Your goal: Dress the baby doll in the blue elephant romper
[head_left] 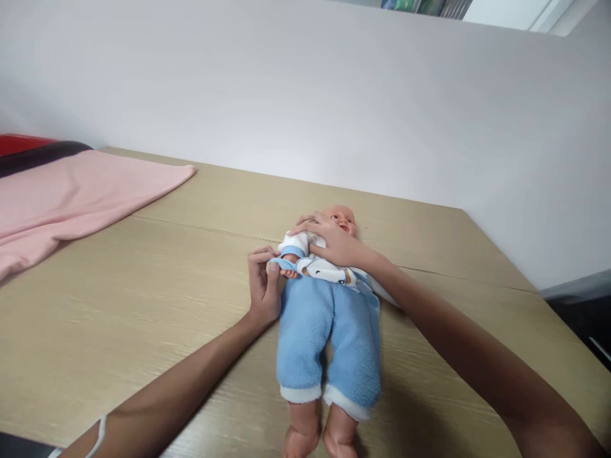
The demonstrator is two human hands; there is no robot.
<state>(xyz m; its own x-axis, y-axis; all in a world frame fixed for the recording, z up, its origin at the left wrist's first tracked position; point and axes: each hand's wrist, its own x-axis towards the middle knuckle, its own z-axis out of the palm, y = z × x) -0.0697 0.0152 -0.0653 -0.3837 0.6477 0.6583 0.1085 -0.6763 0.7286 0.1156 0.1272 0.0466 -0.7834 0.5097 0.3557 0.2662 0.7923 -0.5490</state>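
A baby doll [341, 216] lies on its back on the table, head away from me and bare feet towards me. It wears blue fleece trousers [305, 331] with white cuffs and a white top [329, 270] with an animal face on it. Between thumb and fingers, my left hand [265, 283] pinches a blue fabric edge [282, 263] beside the doll's small hand. My right hand [337, 240] reaches across the chest, its fingers closed round the upper part of the white sleeve [296, 242]. That hand covers part of the doll's chest and shoulder.
A pink cloth [90, 197] is spread on the left of the wooden table [157, 305]. Behind it are a dark rolled edge [52, 156] and a red item [23, 144]. A white wall [286, 95] rises along the far edge. Something dark stands beyond the right edge.
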